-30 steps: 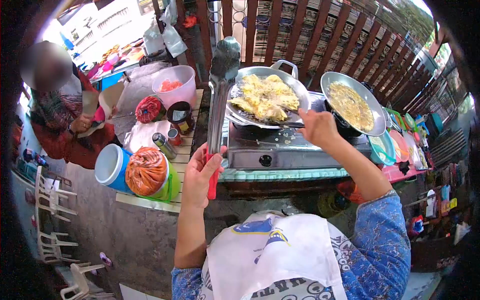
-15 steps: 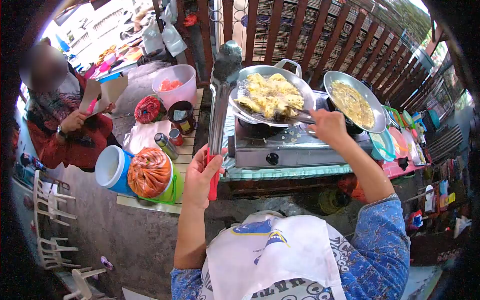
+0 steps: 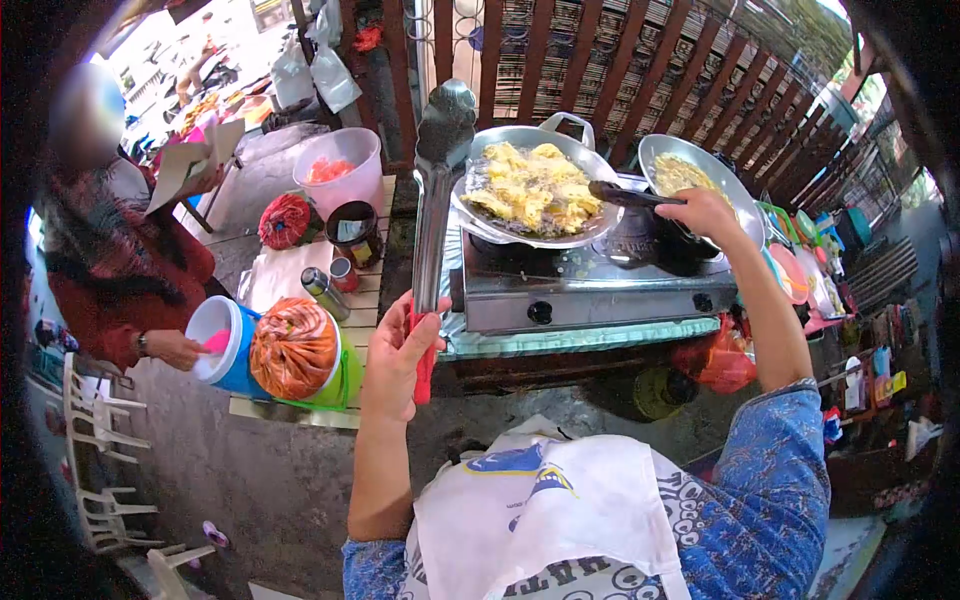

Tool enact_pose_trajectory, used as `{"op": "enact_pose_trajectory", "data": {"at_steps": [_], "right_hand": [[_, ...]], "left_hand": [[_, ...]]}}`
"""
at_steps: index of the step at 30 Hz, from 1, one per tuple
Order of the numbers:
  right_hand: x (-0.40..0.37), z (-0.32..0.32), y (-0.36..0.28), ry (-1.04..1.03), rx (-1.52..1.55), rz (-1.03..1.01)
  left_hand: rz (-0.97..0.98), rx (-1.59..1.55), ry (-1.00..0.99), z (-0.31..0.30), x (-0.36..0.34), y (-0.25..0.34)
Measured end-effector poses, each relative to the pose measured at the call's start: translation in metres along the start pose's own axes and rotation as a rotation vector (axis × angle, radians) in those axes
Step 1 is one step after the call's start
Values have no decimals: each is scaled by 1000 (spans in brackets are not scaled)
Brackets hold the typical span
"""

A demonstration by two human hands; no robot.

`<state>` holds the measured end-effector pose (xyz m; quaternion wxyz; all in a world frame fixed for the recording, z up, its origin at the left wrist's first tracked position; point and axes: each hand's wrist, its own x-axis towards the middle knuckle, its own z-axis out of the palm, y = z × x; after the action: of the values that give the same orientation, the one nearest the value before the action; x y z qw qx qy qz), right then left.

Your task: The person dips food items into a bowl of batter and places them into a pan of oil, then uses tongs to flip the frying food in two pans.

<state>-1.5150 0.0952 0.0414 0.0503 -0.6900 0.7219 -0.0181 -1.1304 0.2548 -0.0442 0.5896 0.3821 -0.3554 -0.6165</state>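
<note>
Upright in my left hand (image 3: 396, 352) are long metal tongs (image 3: 433, 210), with my fingers wrapped around the red handle. My right hand (image 3: 703, 213) grips the dark handle of a spatula (image 3: 625, 194), whose head overlaps the right rim of the left frying pan (image 3: 608, 168) in this view. Yellow fritters (image 3: 530, 188) sizzle in bubbling oil in that pan. Close behind my right hand, a second pan (image 3: 728, 172) holds more pale yellow food, partly hidden by the hand. Both pans sit on a steel gas stove (image 3: 590, 290).
At left, another person's hand (image 3: 175, 350) holds a pink scoop (image 3: 216, 341) at the mouth of a blue bucket (image 3: 208, 368). An orange-topped tub (image 3: 293, 348), a flask (image 3: 323, 290) and a pink-white basin (image 3: 360, 165) stand on the slatted table. Wooden fence slats (image 3: 600, 70) rise behind the stove.
My right hand has moved right and up, drawing the spatula away from the fritters. The other person's hand has lowered the pink scoop to the bucket. My left hand stays nearly still.
</note>
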Motion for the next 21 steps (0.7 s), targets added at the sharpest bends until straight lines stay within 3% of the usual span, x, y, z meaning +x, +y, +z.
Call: {"op": "enact_pose_trajectory", "data": {"at_steps": [3, 8, 14, 16, 18, 20, 21], "right_hand": [[-16, 2, -17, 183, -48, -141], [-35, 28, -55, 6, -217, -219], [-12, 32, -35, 33, -256, -261], [-5, 22, -26, 23, -168, -184], [12, 25, -6, -7, -19, -232], [26, 35, 3, -216, 265, -220], [32, 43, 5, -211, 252, -199]], "left_hand": [[11, -5, 18, 5, 0, -3], [58, 33, 82, 21, 1, -8], [66, 62, 123, 31, 0, -12], [21, 27, 124, 34, -1, -12], [22, 27, 138, 37, 0, -13], [23, 26, 149, 41, 1, -14], [13, 26, 161, 43, 2, -14]]}}
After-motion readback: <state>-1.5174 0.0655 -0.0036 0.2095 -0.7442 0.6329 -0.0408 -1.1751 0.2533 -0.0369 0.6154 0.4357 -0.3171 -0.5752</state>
